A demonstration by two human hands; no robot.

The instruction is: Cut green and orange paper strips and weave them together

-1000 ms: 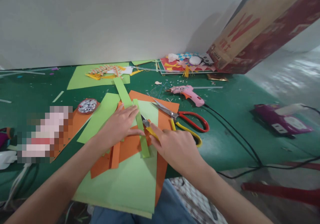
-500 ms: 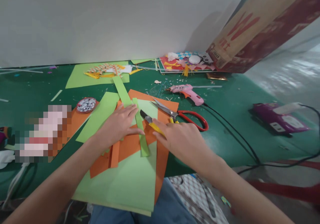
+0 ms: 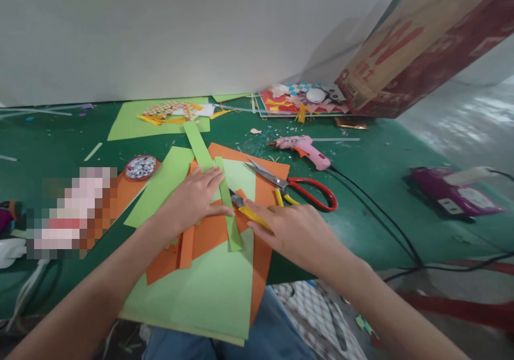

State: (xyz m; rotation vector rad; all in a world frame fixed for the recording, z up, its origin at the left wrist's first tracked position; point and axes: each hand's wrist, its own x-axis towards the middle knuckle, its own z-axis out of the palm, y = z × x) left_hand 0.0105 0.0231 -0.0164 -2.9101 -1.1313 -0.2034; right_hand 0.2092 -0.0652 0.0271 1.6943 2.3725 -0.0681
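My left hand [image 3: 193, 199] lies flat with fingers stretched out, pressing on a narrow light-green paper strip [image 3: 229, 215] that rests on orange paper [image 3: 209, 234] and a large light-green sheet [image 3: 201, 290]. My right hand [image 3: 295, 229] is closed on a yellow utility knife [image 3: 251, 214]. Its blade tip touches the strip's right edge, just beside my left fingertips.
Red-and-yellow scissors [image 3: 297, 188] lie right of the knife. A pink glue gun [image 3: 305, 150] with a black cord sits behind them. A round tub of googly eyes [image 3: 140, 167], woven paper crafts [image 3: 172, 112], a cardboard box [image 3: 421, 44] and a purple power strip [image 3: 453, 196] surround the green table [image 3: 361, 231].
The knife blade slid up along the strip half a second ago and has come back down toward me. My left hand has stayed pressed on the strip.
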